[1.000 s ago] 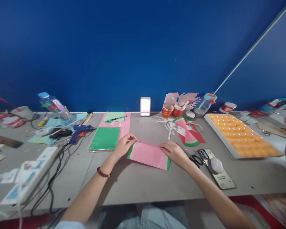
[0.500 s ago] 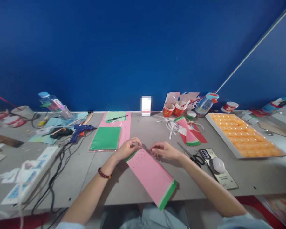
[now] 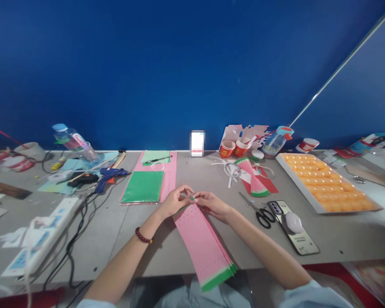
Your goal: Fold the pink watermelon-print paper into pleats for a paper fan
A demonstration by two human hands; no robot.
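A pink paper [image 3: 200, 241] with green ends and small dark dots slants down from my hands over the table's front edge. Its layers are stacked and fan slightly apart along the right side. My left hand [image 3: 176, 201] pinches the far green end between thumb and fingers. Close beside it, my right hand [image 3: 211, 203] is closed on the same end, fingertips almost meeting the left ones. A bit of green shows between the fingertips. To the right lie black-handled scissors [image 3: 261, 214]. A finished-looking pleated pink and green paper fan [image 3: 253, 177] rests farther back.
On the left are a green paper pack [image 3: 143, 187], a blue glue gun [image 3: 109, 177], a power strip [image 3: 48, 235] and cables. On the right stand red paper cups [image 3: 227, 148], a phone [image 3: 295, 231] with a white case on it, and a tray of orange balls [image 3: 327, 184].
My right hand has moved left and now grips the paper's far end next to my left hand. The paper has swung more upright, its lower end shifting left, with layers spreading at the right.
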